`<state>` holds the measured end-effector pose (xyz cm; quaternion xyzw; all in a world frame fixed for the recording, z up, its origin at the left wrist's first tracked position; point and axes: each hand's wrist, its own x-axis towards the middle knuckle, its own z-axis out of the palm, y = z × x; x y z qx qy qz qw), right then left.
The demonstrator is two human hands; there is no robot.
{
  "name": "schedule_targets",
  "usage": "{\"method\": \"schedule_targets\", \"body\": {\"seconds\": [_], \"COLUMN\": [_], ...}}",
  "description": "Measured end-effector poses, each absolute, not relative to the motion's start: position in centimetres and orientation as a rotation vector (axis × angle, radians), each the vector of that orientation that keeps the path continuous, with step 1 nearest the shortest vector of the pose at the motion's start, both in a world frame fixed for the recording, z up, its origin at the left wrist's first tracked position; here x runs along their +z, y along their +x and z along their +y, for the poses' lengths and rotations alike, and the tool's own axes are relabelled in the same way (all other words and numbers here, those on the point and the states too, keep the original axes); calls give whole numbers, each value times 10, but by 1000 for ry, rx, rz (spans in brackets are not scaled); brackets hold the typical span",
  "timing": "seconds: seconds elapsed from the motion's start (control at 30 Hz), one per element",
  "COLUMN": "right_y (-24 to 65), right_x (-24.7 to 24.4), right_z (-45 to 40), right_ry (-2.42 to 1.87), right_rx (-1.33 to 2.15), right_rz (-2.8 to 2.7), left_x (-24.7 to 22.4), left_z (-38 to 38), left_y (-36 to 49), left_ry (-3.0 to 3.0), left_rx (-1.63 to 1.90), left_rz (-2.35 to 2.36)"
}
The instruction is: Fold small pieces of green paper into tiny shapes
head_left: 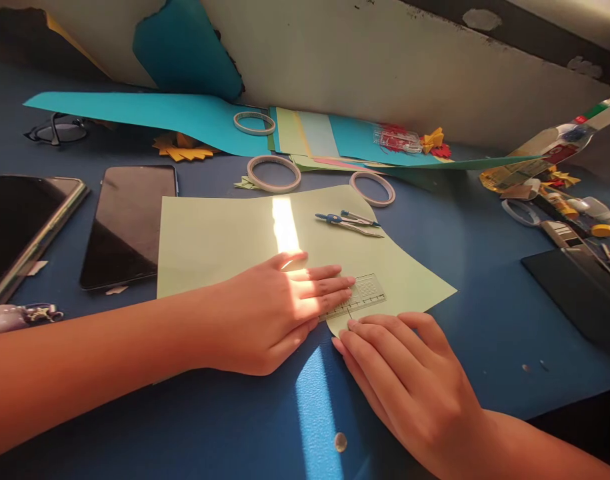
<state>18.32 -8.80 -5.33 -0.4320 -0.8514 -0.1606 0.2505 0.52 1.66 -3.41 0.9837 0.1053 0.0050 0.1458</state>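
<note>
Left hand [265, 320] lies flat with fingers extended across the clear ruler [372, 290], which rests on the green paper [215, 240] near its front edge. Right hand [415, 387] has its fingertips drawn together at the paper's curled front edge; whether they pinch it, I cannot tell. Toward the paper's far right side lies a compass [335, 219]. One tape roll [389, 193] sits at the paper's far right edge; another tape roll [275, 189] sits just beyond its far edge. Left of the paper, a dark phone [132, 227] lies on the blue surface [235, 427]. Well right of the paper, a bottle [519, 167] leans.
</note>
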Motion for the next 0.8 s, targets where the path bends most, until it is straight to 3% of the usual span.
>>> {"method": "schedule_targets", "body": {"seconds": [0.8], "right_y": [186], "right_x": [-50], "right_z": [-81], "right_ry": [-1361], "right_rx": [-99], "right_rz": [-2162], "left_x": [-32], "left_z": [16], "left_y": [6], "left_ry": [2764], "left_rx": [142], "left_rz": [294]}}
